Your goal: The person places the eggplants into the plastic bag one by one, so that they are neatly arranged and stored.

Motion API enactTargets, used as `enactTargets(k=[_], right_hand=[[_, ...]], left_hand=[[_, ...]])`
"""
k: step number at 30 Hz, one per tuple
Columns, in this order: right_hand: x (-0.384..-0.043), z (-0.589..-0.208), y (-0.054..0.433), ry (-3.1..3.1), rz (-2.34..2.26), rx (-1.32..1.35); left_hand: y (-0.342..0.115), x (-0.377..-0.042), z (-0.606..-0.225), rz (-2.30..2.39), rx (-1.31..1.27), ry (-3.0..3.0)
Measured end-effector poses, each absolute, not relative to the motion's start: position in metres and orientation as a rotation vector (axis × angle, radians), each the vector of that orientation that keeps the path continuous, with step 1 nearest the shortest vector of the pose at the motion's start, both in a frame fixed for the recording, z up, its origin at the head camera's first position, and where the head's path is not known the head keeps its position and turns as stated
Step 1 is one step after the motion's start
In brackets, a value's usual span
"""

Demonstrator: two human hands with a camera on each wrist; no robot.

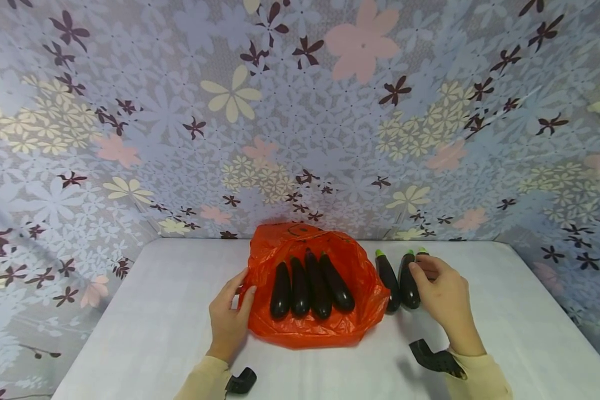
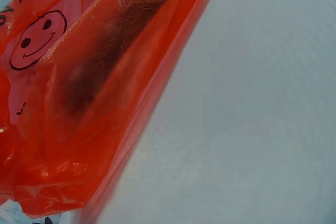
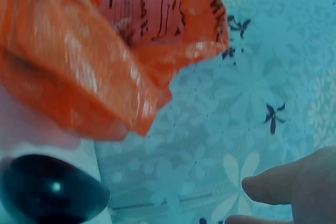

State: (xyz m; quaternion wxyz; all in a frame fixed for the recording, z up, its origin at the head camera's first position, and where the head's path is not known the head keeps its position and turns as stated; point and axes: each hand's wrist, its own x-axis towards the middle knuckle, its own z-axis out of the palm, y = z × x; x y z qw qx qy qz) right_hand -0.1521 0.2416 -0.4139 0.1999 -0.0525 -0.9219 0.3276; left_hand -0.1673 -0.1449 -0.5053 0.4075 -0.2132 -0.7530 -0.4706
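Note:
A red plastic bag (image 1: pixel 310 336) lies with its mouth open in the middle of the white table, several dark eggplants (image 1: pixel 300 289) side by side within. At its left side my left hand (image 1: pixel 230 316) holds the bag's edge, thumb over the front and fingers behind. To the right of the bag lie two eggplants (image 1: pixel 409 286) with green caps. My right hand (image 1: pixel 442 291) is over a third eggplant (image 1: pixel 422 251), covering most of it; only its cap end shows. In the right wrist view the thumb (image 3: pixel 278 182) is extended, with nothing against it.
Flowered cloth (image 1: pixel 300 139) rises behind the table (image 1: pixel 170 289) and along both sides. The bag's far wall, with a printed smiling face (image 2: pixel 39 40), stands up near the back edge. Black straps with wrist cameras (image 1: pixel 435 358) sit at both sleeves.

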Motion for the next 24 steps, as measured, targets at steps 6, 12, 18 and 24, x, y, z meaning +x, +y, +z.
enactTargets(k=[6, 12, 18, 24], right_hand=[[-0.158, -0.422, 0.253, -2.579, 0.935, -0.221], [-0.163, -0.432, 0.263, -2.581, 0.922, -0.273], [-0.167, -0.442, 0.273, -2.572, 0.936, -0.324], [-0.172, -0.452, 0.283, -2.614, 1.005, -0.430]], left_hand=[[-0.146, -0.167, -0.505, -1.169, -0.528, -1.906], [-0.145, -0.167, -0.506, -1.167, -0.524, -1.916], [-0.145, -0.168, -0.508, -1.170, -0.522, -1.909], [-0.146, -0.171, -0.513, -1.158, -0.512, -1.908]])
